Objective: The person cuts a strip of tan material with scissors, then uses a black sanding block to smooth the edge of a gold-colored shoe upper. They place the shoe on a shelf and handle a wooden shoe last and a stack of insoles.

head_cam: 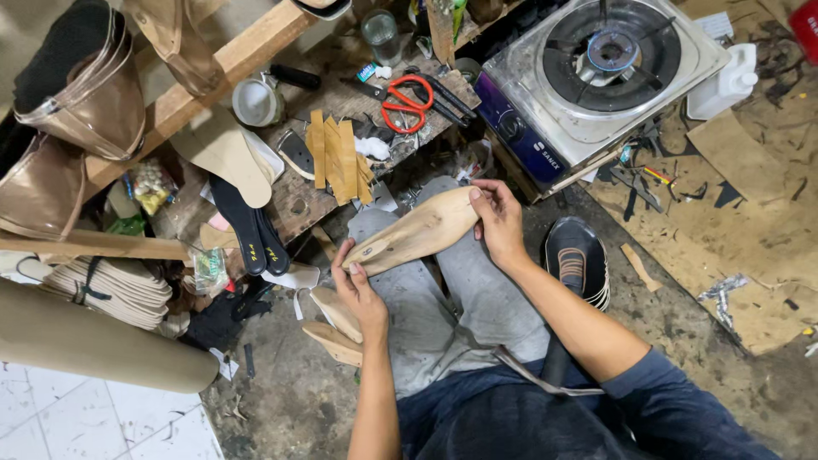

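Observation:
A pale wooden shoe last (417, 232) lies across my lap, above my grey trousers. My left hand (358, 285) grips its pointed end, fingers curled around the tip. My right hand (498, 221) holds the wider end, thumb pressed on the top edge. Two more tan sole pieces (332, 328) rest beside my left knee, just under my left wrist.
A low wooden bench (349, 98) ahead carries orange-handled scissors (406, 104), tan strips (336, 158), a tape roll (254, 102) and black insoles (251, 230). A single-burner gas stove (596, 72) stands at the right. A black shoe (578, 255) lies by my right arm. Stacked soles (119, 290) sit left.

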